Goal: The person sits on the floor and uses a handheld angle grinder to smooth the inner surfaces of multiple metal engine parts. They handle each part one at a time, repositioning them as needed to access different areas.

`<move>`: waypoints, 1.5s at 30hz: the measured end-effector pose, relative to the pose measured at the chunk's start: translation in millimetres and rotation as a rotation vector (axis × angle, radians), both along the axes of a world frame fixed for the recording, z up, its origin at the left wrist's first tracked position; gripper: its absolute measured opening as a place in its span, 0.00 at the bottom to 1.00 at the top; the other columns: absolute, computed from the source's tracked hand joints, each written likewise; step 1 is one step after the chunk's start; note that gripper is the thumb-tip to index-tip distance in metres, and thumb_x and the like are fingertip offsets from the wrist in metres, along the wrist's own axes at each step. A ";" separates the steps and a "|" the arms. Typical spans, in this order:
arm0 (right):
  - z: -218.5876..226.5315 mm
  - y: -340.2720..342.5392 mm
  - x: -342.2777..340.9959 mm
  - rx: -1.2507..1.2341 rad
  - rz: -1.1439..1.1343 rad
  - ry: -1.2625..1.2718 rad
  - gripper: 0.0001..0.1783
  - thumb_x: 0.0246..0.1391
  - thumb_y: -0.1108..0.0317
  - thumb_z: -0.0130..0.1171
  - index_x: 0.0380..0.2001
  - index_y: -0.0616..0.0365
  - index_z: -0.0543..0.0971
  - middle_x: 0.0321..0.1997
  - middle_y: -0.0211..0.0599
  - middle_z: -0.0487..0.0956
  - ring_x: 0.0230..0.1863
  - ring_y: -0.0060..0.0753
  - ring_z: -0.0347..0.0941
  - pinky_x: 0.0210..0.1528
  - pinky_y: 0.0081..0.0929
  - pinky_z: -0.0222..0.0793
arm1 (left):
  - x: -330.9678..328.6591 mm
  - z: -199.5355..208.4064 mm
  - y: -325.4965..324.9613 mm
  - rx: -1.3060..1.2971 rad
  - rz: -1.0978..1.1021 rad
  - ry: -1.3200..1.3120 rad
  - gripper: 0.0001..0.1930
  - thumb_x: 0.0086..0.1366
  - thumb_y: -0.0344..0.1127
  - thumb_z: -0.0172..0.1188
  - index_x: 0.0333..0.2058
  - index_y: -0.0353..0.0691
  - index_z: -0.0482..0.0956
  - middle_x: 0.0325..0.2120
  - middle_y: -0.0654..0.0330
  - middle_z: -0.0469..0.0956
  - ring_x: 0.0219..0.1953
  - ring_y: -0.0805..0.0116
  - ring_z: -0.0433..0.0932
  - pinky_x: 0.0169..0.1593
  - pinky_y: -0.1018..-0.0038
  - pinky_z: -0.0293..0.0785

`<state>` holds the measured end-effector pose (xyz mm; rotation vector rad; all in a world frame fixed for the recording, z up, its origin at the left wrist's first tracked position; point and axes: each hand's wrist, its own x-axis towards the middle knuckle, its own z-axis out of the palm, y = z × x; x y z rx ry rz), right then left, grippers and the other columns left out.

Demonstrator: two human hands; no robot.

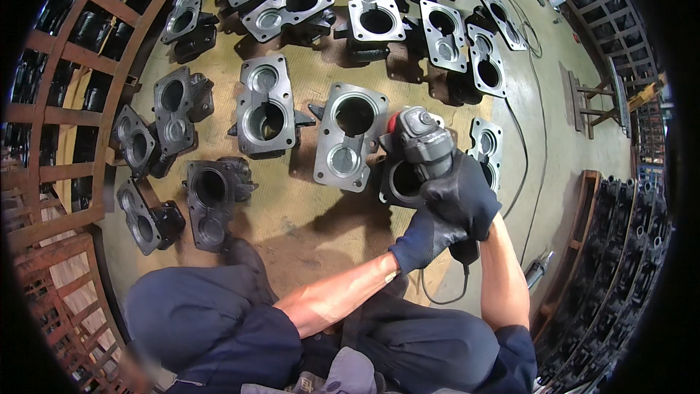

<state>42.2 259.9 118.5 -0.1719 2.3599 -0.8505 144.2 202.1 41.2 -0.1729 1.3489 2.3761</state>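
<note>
An angle grinder [425,144] with a grey metal head and a black rear end is held in both my dark-gloved hands. My right hand [467,193] wraps round its body just behind the head. Lower down and to the left, my left hand [430,237] is closed on the grinder too, its fingers partly hidden. Beneath the head sits a dark metal casting [390,193] with a round bore; the grinder covers much of it, and whether the disc touches it I cannot tell. Just left stands another casting [326,142] with a bright, machined flange.
Several more castings [375,0] stand in rows on a tan floor sheet [292,277], also at my left. A power cord [526,153] runs along the right. Wooden crates [109,66] line the left; stacked dark parts [612,248] and a small wooden stand [599,95] are right.
</note>
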 end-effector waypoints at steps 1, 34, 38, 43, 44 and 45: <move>-11.7 -1.8 -3.6 -0.011 0.019 0.002 0.27 0.33 0.67 0.66 0.42 0.66 0.79 0.30 0.40 0.82 0.30 0.31 0.74 0.39 0.31 0.75 | -1.1 -7.2 -1.5 0.012 0.032 -0.005 0.28 0.63 0.29 0.67 0.60 0.37 0.68 0.55 0.59 0.74 0.57 0.70 0.72 0.61 0.72 0.70; -8.2 -79.4 -16.7 -0.027 0.247 -0.092 0.31 0.31 0.60 0.70 0.42 0.66 0.82 0.36 0.55 0.84 0.39 0.49 0.82 0.47 0.35 0.75 | 8.2 -2.6 -39.7 0.038 0.443 -0.076 0.29 0.56 0.26 0.71 0.56 0.34 0.71 0.53 0.58 0.76 0.56 0.69 0.75 0.60 0.70 0.74; -25.9 -74.3 -38.5 -0.036 0.270 0.070 0.27 0.31 0.60 0.70 0.37 0.66 0.83 0.30 0.51 0.84 0.34 0.46 0.82 0.43 0.35 0.77 | -10.0 -10.4 -46.9 0.036 0.395 0.074 0.23 0.56 0.25 0.70 0.51 0.35 0.77 0.48 0.59 0.81 0.49 0.70 0.79 0.54 0.69 0.76; -20.4 -94.3 -69.5 -0.021 0.203 0.015 0.27 0.30 0.59 0.74 0.35 0.65 0.83 0.31 0.49 0.85 0.32 0.45 0.82 0.41 0.35 0.76 | -48.2 -11.3 -76.3 -0.044 0.281 0.016 0.18 0.59 0.26 0.67 0.47 0.30 0.76 0.41 0.60 0.80 0.44 0.72 0.78 0.47 0.74 0.78; -20.0 -93.5 -67.3 -0.002 0.215 0.016 0.27 0.30 0.59 0.73 0.36 0.65 0.83 0.31 0.48 0.85 0.32 0.44 0.82 0.41 0.34 0.76 | -47.2 -4.6 -78.8 -0.053 0.254 -0.026 0.18 0.59 0.25 0.67 0.48 0.30 0.75 0.41 0.60 0.79 0.45 0.71 0.78 0.48 0.74 0.78; -21.5 -92.0 -64.0 0.014 0.227 0.014 0.27 0.30 0.60 0.73 0.36 0.65 0.83 0.31 0.48 0.85 0.32 0.43 0.82 0.41 0.34 0.76 | -42.4 -6.0 -76.9 -0.036 0.282 -0.018 0.19 0.58 0.25 0.67 0.48 0.31 0.75 0.42 0.60 0.79 0.45 0.70 0.78 0.50 0.73 0.78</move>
